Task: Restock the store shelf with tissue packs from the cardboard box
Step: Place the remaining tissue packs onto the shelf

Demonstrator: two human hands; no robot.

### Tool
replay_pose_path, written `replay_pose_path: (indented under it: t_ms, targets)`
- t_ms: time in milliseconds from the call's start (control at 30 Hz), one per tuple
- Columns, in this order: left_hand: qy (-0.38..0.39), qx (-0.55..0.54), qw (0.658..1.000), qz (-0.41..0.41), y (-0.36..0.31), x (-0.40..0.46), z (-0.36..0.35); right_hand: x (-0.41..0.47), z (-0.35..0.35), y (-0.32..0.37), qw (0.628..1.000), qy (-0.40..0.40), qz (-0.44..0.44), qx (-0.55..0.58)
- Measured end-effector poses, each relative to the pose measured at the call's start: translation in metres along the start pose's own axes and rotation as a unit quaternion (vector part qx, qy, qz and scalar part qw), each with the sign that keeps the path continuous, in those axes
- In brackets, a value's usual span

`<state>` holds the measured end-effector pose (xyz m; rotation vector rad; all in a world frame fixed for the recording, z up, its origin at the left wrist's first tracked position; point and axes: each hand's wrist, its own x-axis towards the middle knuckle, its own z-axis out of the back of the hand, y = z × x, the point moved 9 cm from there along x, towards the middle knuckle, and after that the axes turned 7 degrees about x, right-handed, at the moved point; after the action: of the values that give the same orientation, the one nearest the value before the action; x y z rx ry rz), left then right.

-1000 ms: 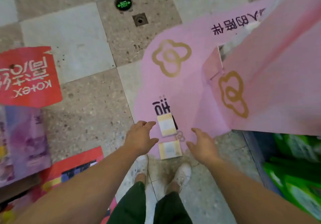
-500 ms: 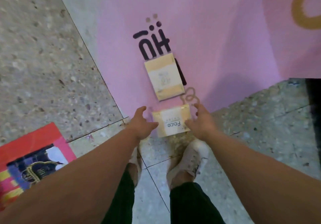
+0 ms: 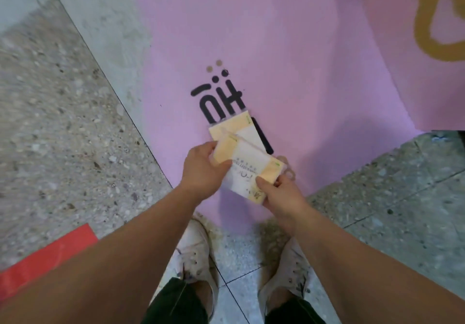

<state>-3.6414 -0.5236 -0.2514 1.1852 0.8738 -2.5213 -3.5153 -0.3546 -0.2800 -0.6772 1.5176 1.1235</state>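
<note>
A cream and white tissue pack [image 3: 247,166] is lifted off the floor, held tilted between both hands. My left hand [image 3: 201,170] grips its left edge, and my right hand [image 3: 279,194] pinches its lower right corner. A second tissue pack [image 3: 232,128] of the same kind lies flat on the pink floor sticker [image 3: 302,84] just beyond, partly covered by the held pack. Neither the cardboard box nor the store shelf is in view.
The floor is speckled terrazzo tile [image 3: 63,122]. A red printed sheet [image 3: 45,255] lies at the lower left. A pink panel with a gold loop [image 3: 432,34] rises at the upper right. My white shoes [image 3: 193,250] stand directly below the hands.
Both hands closed on the nearer tissue pack and raised it off the floor, turning it. The camera dipped closer to the floor. The farther pack stayed put.
</note>
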Motion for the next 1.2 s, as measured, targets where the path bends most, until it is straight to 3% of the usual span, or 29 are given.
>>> replay_pose_path:
  t_ms: [133, 267, 367, 467, 633, 867, 1000, 1200]
  targets:
    - [0.037, 0.215, 0.970, -0.108, -0.045, 0.059, -0.007, 0.034, -0.023, 0.007, 0.986, -0.010, -0.022, 0.167]
    - [0.067, 0.252, 0.965, -0.037, -0.030, 0.065, -0.022, 0.049, -0.012, -0.006, 0.979, -0.069, -0.033, 0.189]
    - [0.084, 0.078, 0.992, 0.056, 0.000, 0.025, -0.022, 0.027, 0.011, -0.008, 0.987, -0.084, -0.037, 0.130]
    - [0.128, -0.063, 0.982, 0.121, 0.009, -0.040, -0.017, -0.029, 0.020, 0.002, 0.989, -0.042, -0.074, 0.121]
    - [0.160, -0.195, 0.960, 0.120, -0.034, -0.145, 0.027, -0.148, 0.021, 0.044, 0.991, 0.042, -0.096, 0.082]
    - [0.172, -0.197, 0.962, 0.077, -0.139, -0.269, 0.153, -0.324, 0.030, 0.145, 0.999, 0.038, -0.007, 0.014]
    - [0.154, -0.164, 0.974, 0.001, -0.218, -0.342, 0.223, -0.436, 0.035, 0.202, 0.996, 0.043, 0.072, 0.038]
    - [0.229, -0.099, 0.963, -0.103, -0.322, -0.454, 0.248, -0.580, 0.087, 0.208, 0.977, 0.013, 0.152, 0.148]
